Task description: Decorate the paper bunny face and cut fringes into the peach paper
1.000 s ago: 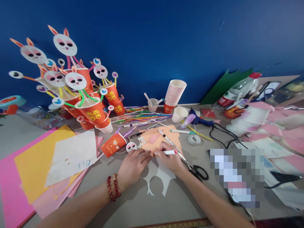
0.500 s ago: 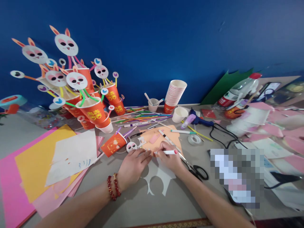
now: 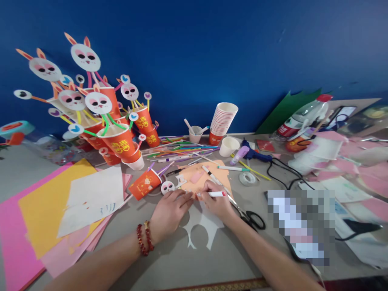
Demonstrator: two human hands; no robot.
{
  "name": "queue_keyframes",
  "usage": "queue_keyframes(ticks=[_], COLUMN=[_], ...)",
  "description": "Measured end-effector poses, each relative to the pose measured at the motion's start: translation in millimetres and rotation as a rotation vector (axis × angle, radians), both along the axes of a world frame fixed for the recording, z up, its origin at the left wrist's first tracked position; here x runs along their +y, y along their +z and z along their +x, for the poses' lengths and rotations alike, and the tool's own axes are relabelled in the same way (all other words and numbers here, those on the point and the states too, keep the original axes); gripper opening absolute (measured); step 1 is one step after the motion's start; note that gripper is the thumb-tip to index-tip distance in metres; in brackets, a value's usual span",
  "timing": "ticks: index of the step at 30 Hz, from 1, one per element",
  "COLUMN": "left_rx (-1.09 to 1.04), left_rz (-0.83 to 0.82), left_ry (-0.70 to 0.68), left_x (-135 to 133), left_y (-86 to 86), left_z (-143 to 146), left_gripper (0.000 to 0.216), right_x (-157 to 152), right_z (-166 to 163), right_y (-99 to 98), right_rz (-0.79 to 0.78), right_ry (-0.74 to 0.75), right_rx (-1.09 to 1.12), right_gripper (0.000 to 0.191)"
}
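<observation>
White marker [image 3: 217, 194] with red end, pinched in right hand [image 3: 217, 203], mid-table, tip just beside left hand [image 3: 170, 212]. Left hand palm-down; can't tell if it grips anything. Gold double-happiness characters on red cups [image 3: 123, 146], far left. Blue 3-like marks on white sheet [image 3: 93, 196], left. Bottle [image 3: 303, 115], far right: red label, lettering blurred. Scissors [image 3: 257, 220] right of right wrist. Cut paper [image 3: 214, 232] and grey tabletop [image 3: 194, 268] between forearms, down to near edge.

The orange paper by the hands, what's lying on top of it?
On the orange paper lie a small pink piece and a white marker. The right hand, holding a red-ended pen, covers part; anything beneath that hand is hidden.
</observation>
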State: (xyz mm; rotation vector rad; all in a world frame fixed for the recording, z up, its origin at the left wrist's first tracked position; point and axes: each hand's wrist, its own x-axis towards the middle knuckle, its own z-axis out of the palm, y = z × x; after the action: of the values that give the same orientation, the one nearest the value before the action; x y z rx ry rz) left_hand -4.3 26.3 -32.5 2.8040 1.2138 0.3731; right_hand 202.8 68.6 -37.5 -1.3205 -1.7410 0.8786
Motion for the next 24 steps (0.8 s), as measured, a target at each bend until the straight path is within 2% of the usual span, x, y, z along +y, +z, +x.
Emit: queue_keyframes(ticks=[24], left_rx=[0.024], left_rz=[0.006], left_ry=[0.004], left_x=[1.0], left_y=[1.6], left_z=[0.0], left_gripper=[0.037], right_x=[-0.2], right_z=[-0.1], right_y=[-0.7], right_rz=[0.031], right_ry=[-0.006], right_rx=[-0.021], right_gripper=[0.019])
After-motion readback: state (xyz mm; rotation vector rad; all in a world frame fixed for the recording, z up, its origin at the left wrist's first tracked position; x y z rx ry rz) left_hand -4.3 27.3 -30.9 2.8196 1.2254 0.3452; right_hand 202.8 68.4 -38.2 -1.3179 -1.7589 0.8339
